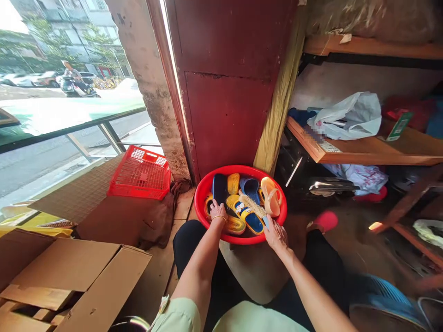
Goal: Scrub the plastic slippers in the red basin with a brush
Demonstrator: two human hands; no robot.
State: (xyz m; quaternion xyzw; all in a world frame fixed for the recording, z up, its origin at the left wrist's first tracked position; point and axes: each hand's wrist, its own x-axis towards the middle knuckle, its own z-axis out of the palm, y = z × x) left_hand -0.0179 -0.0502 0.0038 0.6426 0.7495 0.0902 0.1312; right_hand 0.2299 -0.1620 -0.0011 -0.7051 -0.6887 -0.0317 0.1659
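Observation:
A red basin (198,199) holds several slippers. My left hand (218,213), with a bracelet at its wrist, is closed on the lower end of a dark blue slipper (219,186) at the basin's left side. In my right hand (277,235) is a scrub brush (252,204) with pale bristles and a blue-grey handle. The brush head lies above a yellow and blue slipper (245,213) in the middle. Around it are a blue slipper (249,186), a cream sandal (272,197) and yellow slippers (235,226).
A red door (235,115) rises behind the basin. To the left are a red plastic crate (140,173) and an open cardboard box (93,276). At right stands a wooden shelf (370,147) with a white plastic bag (349,115). A blue stool-like object (384,295) is blurred at lower right.

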